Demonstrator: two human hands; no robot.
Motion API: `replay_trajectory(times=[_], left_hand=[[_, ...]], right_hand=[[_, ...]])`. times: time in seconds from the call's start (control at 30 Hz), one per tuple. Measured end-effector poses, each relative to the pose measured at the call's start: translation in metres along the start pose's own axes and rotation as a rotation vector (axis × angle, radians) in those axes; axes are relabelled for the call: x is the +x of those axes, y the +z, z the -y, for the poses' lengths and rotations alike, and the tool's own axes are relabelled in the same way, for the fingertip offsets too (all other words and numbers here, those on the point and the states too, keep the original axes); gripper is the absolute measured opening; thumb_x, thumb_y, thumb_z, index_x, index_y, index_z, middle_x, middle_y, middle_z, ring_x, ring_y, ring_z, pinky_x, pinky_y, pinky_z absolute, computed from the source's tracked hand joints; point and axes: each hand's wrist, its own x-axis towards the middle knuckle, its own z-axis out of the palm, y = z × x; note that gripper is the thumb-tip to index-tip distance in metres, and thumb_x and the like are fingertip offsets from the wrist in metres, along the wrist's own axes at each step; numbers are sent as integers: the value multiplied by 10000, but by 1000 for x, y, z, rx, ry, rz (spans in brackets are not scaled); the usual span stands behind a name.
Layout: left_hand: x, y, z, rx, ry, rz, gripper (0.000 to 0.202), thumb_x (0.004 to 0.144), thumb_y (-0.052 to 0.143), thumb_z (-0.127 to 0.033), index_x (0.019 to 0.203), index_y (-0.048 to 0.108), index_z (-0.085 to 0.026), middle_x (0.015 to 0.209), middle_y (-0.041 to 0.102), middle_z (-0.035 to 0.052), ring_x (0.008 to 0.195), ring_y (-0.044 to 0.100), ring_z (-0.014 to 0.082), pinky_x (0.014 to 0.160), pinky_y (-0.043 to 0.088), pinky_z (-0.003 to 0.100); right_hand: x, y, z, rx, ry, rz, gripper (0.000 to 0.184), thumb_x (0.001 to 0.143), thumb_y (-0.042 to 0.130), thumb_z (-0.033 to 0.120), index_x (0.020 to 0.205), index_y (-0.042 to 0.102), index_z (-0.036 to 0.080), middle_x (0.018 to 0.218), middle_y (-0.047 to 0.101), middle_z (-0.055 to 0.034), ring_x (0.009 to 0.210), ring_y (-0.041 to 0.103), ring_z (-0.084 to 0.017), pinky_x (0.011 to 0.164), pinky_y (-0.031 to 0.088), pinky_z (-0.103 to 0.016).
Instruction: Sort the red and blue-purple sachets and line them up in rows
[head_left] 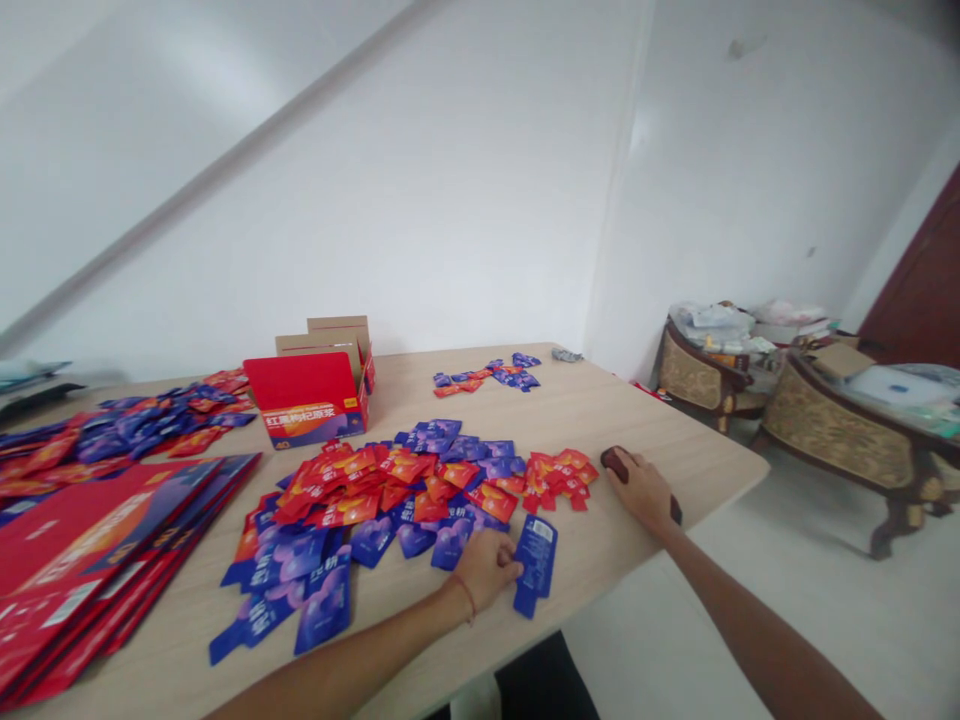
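Observation:
Beside the pile of blue sachets (454, 535), my left hand (486, 568) rests low with its fingers curled; whatever may be in them is hidden. A single blue sachet (536, 555) lies flat just right of these fingers, its printed white label up. My right hand (643, 490) is over a dark, phone-like object (615, 463) near the table's right edge, fingers round it. Small red sachets (559, 478) form a group between the two hands. Larger red-orange sachets (337, 485) lie heaped on top of the blue ones.
Red open cartons (304, 405) stand behind the pile. Flat red boxes (67, 560) are stacked at left, with more mixed sachets (161, 420) behind them. A few sachets (487, 376) and a grey crumpled item (566, 355) lie farther back. Loaded armchairs (832, 420) stand right of the table.

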Motion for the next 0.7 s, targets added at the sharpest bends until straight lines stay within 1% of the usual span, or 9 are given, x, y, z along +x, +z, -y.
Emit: replay_trajectory(times=[0.07,0.13,0.23,0.3,0.4,0.47,0.53,0.6,0.7], left_hand=[[-3,-5,-7,173,59,-13,73,792,734,-222,819,683,-178,699,670,-4,743,670,212,733,479,311],[-9,-11,-15,316,110,-12,47,828,718,-215,858,700,-184,800,708,24,850,688,241,808,483,336],[-26,-13,-24,502,182,-24,141,950,618,-248,1047,699,-185,1052,723,93,1047,670,289,925,481,406],[-40,-9,-22,687,323,1,202,1015,544,-257,1161,668,-194,1149,706,104,1101,655,291,933,501,418],[-57,6,-3,929,676,2,255,1049,527,-275,1269,626,-191,1221,705,92,1140,655,261,936,535,388],[-64,18,16,982,853,-80,306,1062,522,-293,1323,607,-158,1293,695,105,1202,641,252,1000,520,381],[-66,27,35,1001,942,-171,326,1073,506,-311,1318,622,-128,1321,693,116,1231,637,250,1046,501,370],[-67,32,48,994,971,-218,309,1074,496,-298,1271,655,-121,1311,704,118,1214,653,245,1044,505,351],[-69,33,57,966,993,-205,313,1065,495,-275,1277,662,-115,1327,696,132,1228,647,246,1035,516,341]], right_hand=[[-1,0,1,-38,-26,6,527,1014,467,442,1485,532,215,1394,617,-141,1128,600,-295,912,442,-382],[-1,-1,1,-71,-42,33,506,1021,449,419,1469,552,209,1415,609,-138,1114,603,-297,921,440,-395],[-1,-2,-1,-91,-56,94,453,1016,456,332,1420,596,185,1344,652,-146,1090,613,-283,934,432,-390],[0,-4,-2,-91,-61,117,428,1007,470,294,1393,616,178,1295,674,-149,1074,623,-273,917,433,-373],[0,-8,-1,-70,-44,119,394,992,501,294,1339,649,181,1251,693,-137,1041,647,-258,876,440,-344],[-2,-13,-2,-35,-33,128,365,982,517,306,1290,677,196,1230,709,-121,1034,664,-244,874,445,-327],[-4,-21,-3,3,-30,162,335,977,517,333,1230,709,227,1191,735,-95,1019,683,-239,866,454,-322],[-10,-33,-2,44,-10,179,323,976,505,372,1174,735,263,1147,758,-66,1007,697,-248,847,469,-325],[-27,-61,9,173,9,100,350,965,507,432,1160,751,275,1139,769,-56,1025,703,-267,855,499,-336]])
